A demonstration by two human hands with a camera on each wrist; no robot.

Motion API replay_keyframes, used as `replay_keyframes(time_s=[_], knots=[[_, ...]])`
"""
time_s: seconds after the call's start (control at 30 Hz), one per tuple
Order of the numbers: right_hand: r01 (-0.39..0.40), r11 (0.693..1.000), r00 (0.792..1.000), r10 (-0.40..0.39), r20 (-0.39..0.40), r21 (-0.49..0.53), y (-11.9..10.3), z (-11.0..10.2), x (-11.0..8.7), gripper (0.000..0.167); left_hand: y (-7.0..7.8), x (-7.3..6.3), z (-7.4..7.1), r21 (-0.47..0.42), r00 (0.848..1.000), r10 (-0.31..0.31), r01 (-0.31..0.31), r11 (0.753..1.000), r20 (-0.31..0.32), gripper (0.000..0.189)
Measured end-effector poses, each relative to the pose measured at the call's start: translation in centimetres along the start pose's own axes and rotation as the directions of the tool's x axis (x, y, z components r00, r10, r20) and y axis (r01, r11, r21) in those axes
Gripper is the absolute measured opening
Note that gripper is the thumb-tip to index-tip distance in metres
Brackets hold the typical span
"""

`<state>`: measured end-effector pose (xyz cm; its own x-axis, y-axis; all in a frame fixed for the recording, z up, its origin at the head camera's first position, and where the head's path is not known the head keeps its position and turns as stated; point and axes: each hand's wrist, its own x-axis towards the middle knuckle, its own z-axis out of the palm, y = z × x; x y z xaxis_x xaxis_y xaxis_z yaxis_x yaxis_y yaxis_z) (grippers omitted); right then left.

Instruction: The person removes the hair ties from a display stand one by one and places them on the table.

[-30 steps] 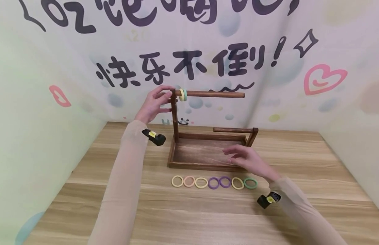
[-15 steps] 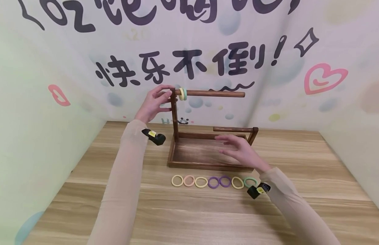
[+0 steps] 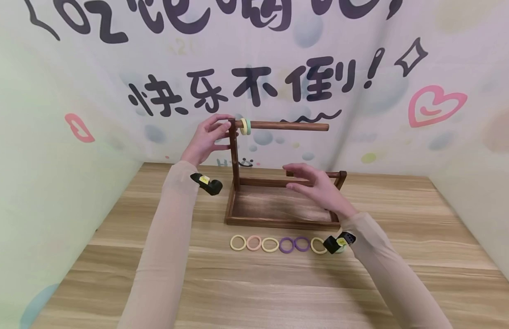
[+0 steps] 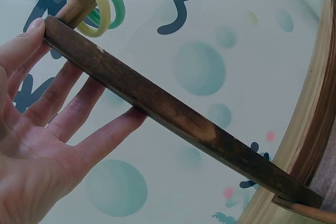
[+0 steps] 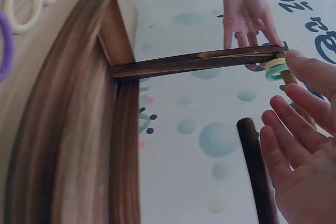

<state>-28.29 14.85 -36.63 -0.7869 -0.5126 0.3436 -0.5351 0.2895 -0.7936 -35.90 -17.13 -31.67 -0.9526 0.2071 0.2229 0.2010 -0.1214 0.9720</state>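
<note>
My left hand (image 3: 204, 140) holds the top of the tall post (image 3: 235, 157) of a dark wooden rack, thumb at the near side and fingers reaching behind. On the rack's upper bar (image 3: 291, 126), close to that post, hang a yellow ring (image 4: 105, 11) and a green ring (image 4: 120, 4), side by side. My right hand (image 3: 318, 185) hovers over the rack's tray (image 3: 275, 224) with parted, loosely bent fingers and nothing in them. It partly covers the short lower bar (image 5: 255, 169) in the head view.
In front of the tray lies a row of rings on the table: yellow ones (image 3: 238, 243), a pink one (image 3: 254, 243) and purple ones (image 3: 286, 245). The right wrist camera (image 3: 338, 242) hides most of a green ring at the row's right end. A printed cloth (image 3: 254, 91) hangs behind.
My right hand has risen and shifted left, from over the tray's right part up to the short bar. The left hand, the rack and the rings have stayed put.
</note>
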Motion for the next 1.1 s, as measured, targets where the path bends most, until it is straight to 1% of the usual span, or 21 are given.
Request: replay_keyframes(time_s=[0.13,0.3,0.37,0.53,0.63,0.73,0.97,1.1], knots=[[0.011,0.999,1.000,-0.012,-0.012,-0.033,-0.6,-0.4,0.8,0.046,0.0,0.0,0.0,0.000,1.000,0.000,0.000,1.000,0.000,0.019],[0.046,0.996,0.998,-0.048,-0.036,-0.071,-1.1,-0.6,2.0,0.046,0.0,0.0,0.0,0.006,1.000,-0.003,0.003,1.000,-0.002,0.020],[0.046,0.995,0.997,-0.050,-0.052,-0.084,-1.6,-0.7,2.4,0.046,0.0,0.1,0.0,0.009,1.000,-0.003,0.003,1.000,-0.002,0.020],[0.053,0.994,0.994,-0.061,-0.094,-0.091,-4.5,-0.7,3.0,0.044,0.0,0.0,0.0,0.011,1.000,-0.004,0.004,1.000,-0.005,0.020],[0.080,0.992,0.989,-0.091,-0.116,-0.094,-6.0,-0.8,3.3,0.043,0.0,0.0,0.0,0.016,1.000,-0.007,0.007,1.000,-0.008,0.020],[0.108,0.990,0.983,-0.120,-0.139,-0.096,-6.2,-0.8,3.9,0.042,0.0,-0.1,0.1,0.022,1.000,-0.007,0.007,1.000,-0.011,0.020],[0.100,0.990,0.976,-0.118,-0.184,-0.103,-3.6,-0.8,6.1,0.045,-0.1,0.0,0.0,0.022,1.000,0.002,-0.002,1.000,-0.008,0.020],[0.106,0.986,0.975,-0.128,-0.182,-0.125,-3.6,-0.7,7.0,0.045,-0.1,-0.1,0.0,0.017,1.000,0.007,-0.007,1.000,-0.004,0.020]])
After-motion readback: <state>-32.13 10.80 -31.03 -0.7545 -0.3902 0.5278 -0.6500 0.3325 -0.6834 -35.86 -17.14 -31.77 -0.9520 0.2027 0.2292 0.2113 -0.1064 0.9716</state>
